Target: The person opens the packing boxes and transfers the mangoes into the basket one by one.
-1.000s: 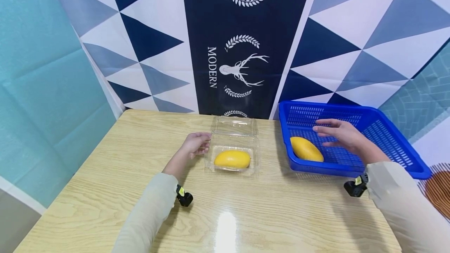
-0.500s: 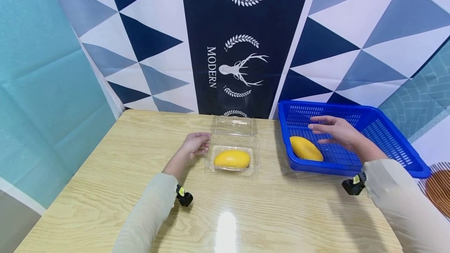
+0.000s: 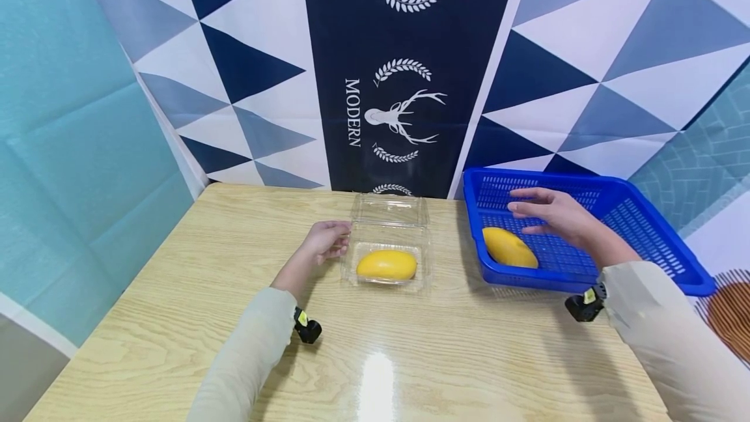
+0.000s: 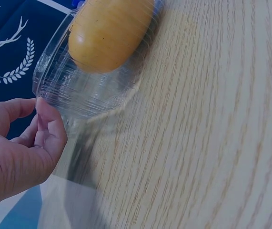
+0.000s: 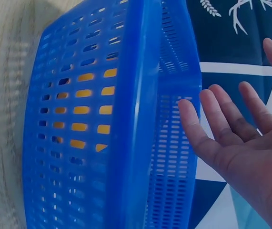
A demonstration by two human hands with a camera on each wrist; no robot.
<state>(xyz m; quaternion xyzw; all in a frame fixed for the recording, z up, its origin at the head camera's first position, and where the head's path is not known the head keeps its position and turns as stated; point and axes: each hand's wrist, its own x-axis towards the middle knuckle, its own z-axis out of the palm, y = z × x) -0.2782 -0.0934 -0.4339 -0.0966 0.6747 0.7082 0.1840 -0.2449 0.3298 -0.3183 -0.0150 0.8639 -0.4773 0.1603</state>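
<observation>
A clear plastic clamshell box [image 3: 426, 271] stands on the table with its lid [image 3: 391, 210] raised at the back. One yellow mango [image 3: 387, 266] lies inside. At the box's left edge, my left hand [image 3: 327, 239] pinches the rim between thumb and fingertip, as the left wrist view shows. To the right is a blue plastic basket [image 3: 545, 281] holding a second mango [image 3: 508, 247] near its left end. Over this basket hovers my right hand [image 3: 556, 217], fingers spread and holding nothing. In the right wrist view the basket wall hides most of that mango, showing yellow through the slots.
The wooden table [image 3: 176, 292] runs up to a patterned wall covering [image 3: 410, 51] at the back. A light blue sheet [image 3: 76, 148] hangs at the left. Beyond the basket at the far right lies a round brown woven item [image 3: 729, 311].
My right hand has drifted slightly left and up over the basket, toward the mango's end. The left hand, the box and both mangoes have stayed in place.
</observation>
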